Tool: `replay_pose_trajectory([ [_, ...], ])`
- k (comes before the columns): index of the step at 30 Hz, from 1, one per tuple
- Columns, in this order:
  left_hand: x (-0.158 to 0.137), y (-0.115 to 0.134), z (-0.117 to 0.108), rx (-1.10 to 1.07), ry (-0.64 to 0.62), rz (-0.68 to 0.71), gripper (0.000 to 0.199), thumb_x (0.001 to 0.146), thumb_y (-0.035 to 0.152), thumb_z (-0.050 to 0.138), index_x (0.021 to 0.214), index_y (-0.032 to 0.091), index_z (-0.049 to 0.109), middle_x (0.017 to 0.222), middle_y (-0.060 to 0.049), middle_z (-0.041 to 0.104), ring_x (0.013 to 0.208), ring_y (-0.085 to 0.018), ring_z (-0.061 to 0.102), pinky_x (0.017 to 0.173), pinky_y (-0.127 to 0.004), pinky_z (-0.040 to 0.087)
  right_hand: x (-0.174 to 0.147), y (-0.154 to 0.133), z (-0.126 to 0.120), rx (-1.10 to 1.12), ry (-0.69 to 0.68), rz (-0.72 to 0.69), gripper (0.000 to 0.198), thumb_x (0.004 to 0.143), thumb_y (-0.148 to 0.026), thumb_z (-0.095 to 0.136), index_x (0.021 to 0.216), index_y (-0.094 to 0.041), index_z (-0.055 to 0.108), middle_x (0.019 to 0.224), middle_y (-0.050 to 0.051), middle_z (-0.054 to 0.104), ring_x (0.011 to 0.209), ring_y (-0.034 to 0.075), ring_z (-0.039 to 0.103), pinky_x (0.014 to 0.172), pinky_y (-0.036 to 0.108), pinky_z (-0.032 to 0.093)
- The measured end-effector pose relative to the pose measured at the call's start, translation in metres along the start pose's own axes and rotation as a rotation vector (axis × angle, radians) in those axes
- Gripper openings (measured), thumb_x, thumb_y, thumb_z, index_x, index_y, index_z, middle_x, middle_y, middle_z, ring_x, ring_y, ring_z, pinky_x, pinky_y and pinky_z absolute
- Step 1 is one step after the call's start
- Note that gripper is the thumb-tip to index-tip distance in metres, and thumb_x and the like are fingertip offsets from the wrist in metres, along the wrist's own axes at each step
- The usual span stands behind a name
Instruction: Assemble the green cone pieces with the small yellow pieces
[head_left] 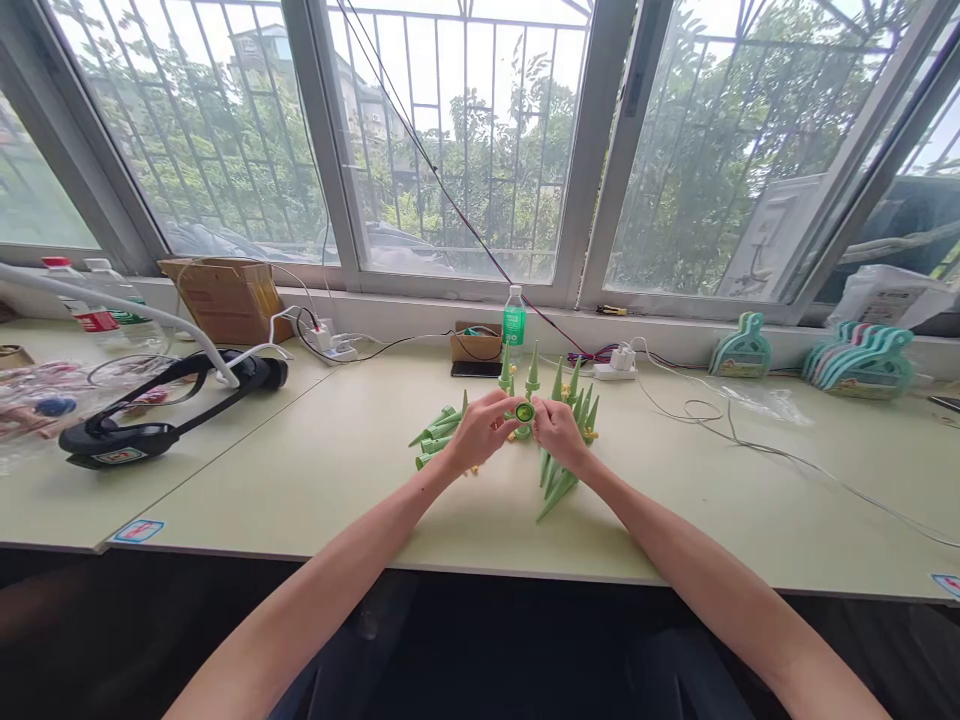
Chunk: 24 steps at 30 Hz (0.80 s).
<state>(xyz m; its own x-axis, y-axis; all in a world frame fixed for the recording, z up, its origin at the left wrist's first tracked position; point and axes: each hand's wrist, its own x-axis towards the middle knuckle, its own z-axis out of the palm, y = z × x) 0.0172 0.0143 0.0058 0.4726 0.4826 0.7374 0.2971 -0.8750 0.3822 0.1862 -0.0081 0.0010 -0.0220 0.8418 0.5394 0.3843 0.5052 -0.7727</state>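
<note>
Above the table, my left hand (484, 430) is closed, with thumb and forefinger on a small green hollow tube piece (525, 411) whose round open end faces me. My right hand (559, 432) is closed in a pinch at the right side of this piece, and its other fingers are curled. Several green cones (559, 492) lie below and beside my right hand, with pointed ones (533, 368) standing upright behind. Left of my left hand lie several green tube-like pieces (435, 440). Small yellow bits (590, 436) show among the green parts.
A green-labelled bottle (514, 318) and a small open box (476, 345) stand behind the parts. To the left are a black headset (176, 415) and a cardboard box (225, 300). White cables (787, 458) and teal fan-shaped pieces (859, 362) lie to the right.
</note>
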Motion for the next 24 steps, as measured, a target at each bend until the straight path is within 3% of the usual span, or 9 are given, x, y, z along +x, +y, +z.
replay_pose_trajectory([
  [13,0.003,0.010,0.008,-0.132,0.071,-0.212,0.026,0.083,0.032,0.064,0.105,0.018,0.064,0.089,-0.002,0.060,0.049,-0.003,0.048,0.046,-0.016,0.044,-0.001,0.001,0.005,0.014,0.050,-0.005,0.049,0.095,-0.055,0.032,0.060,-0.021,0.036,0.047,-0.003,0.040,0.045,0.010,0.037,0.046,0.024,0.030],
  [20,0.008,0.019,0.003,-0.514,0.050,-0.458,0.047,0.073,0.037,0.073,0.110,0.020,0.048,0.085,0.002,0.055,0.045,-0.005,0.054,0.039,-0.016,0.042,-0.004,-0.004,0.003,-0.035,0.063,-0.062,0.045,0.097,-0.054,0.029,0.066,-0.021,0.037,0.053,-0.003,0.044,0.048,0.010,0.039,0.049,0.023,0.031],
  [24,0.012,0.021,0.001,-0.701,0.085,-0.579,0.039,0.077,0.047,0.067,0.097,0.019,0.048,0.074,0.005,0.052,0.041,-0.007,0.053,0.035,-0.018,0.039,-0.005,-0.005,0.002,-0.078,0.078,-0.103,0.044,0.097,-0.052,0.029,0.067,-0.021,0.037,0.054,-0.004,0.043,0.048,0.010,0.038,0.050,0.023,0.030],
])
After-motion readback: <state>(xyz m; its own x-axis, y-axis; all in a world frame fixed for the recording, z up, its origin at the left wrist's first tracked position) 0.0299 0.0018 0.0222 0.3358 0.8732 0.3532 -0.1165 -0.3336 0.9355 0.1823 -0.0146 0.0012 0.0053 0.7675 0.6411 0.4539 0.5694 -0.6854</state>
